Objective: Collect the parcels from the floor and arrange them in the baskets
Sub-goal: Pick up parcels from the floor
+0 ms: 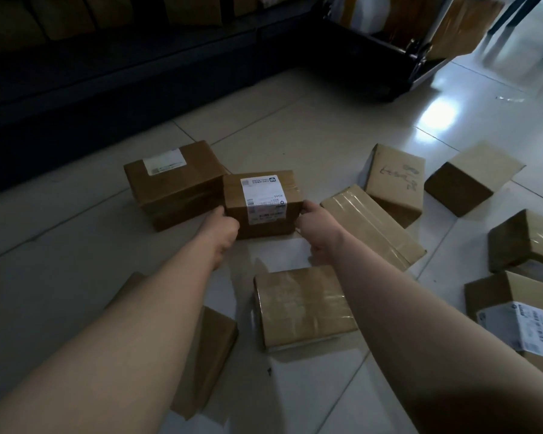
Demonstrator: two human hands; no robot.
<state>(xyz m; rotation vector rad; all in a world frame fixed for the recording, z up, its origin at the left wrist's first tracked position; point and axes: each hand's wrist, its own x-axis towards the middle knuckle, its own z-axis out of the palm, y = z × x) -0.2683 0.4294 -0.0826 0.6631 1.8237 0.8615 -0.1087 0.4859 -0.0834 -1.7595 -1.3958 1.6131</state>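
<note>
Tiled floor point(295, 145), dim light. Labelled parcel point(261, 202) sits against a larger box point(173, 183). Left hand point(226, 228) and right hand point(317, 220) clasp its opposite sides; fingers point(308, 205) apparently curl round the edges, mostly hidden.

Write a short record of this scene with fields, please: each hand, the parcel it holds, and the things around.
left hand: grips the left side of the labelled box
right hand: grips the same box's right side
labelled box: brown, white label on top, beside a larger box
lifted: cannot tell
floor: pale tiles, several more parcels scattered
trolley: dark, far right
</note>
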